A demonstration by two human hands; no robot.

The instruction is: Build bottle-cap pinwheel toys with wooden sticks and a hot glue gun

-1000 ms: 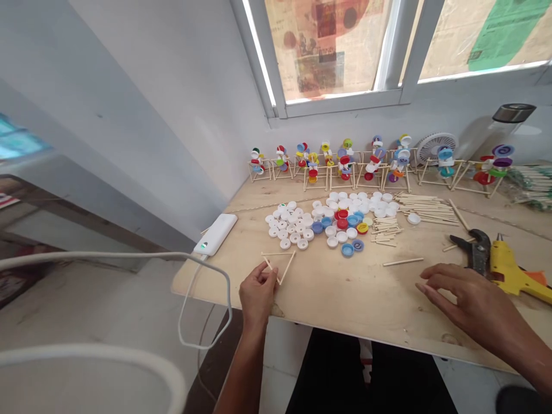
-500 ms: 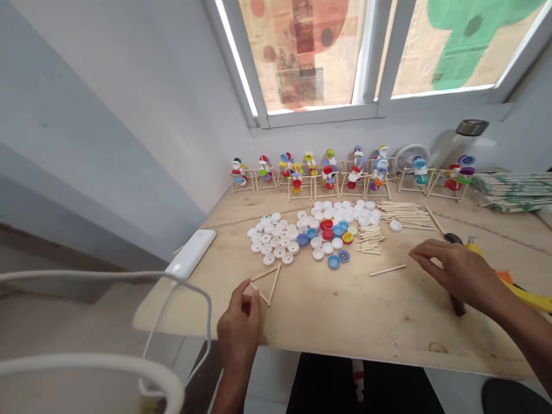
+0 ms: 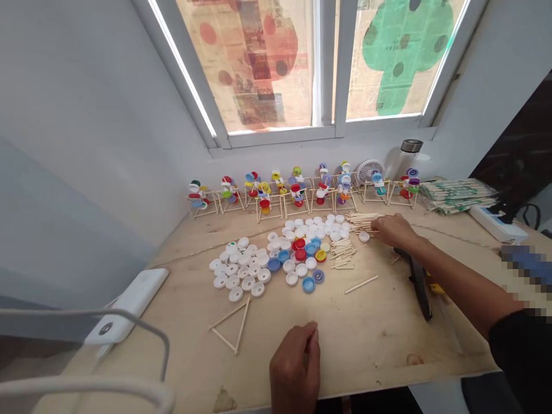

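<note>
My right hand (image 3: 394,230) reaches across the plywood table (image 3: 366,351), its fingertips beside a loose white bottle cap (image 3: 364,236) and at the end of a bundle of wooden sticks (image 3: 364,221). My left hand (image 3: 295,362) rests near the table's front edge with its fingers curled together. Nothing shows in its grip. To its left lies a triangle of glued wooden sticks (image 3: 230,325), not touched by either hand. Heaps of white, blue and red bottle caps (image 3: 267,264) spread across the middle, with a short loose stick (image 3: 361,284) below my right hand.
Black-handled pliers (image 3: 418,287) and a yellow glue gun (image 3: 436,289) lie under my right forearm. Stick-and-cap models (image 3: 297,195) line the wall. A white power bank (image 3: 129,305) sits at the left edge, with bundled sticks (image 3: 457,196) and a power strip (image 3: 495,224) at right.
The view has swung left and tilted. My left hand has left the stick triangle and moved right toward the front edge. My right hand has moved left and forward to the white cap.
</note>
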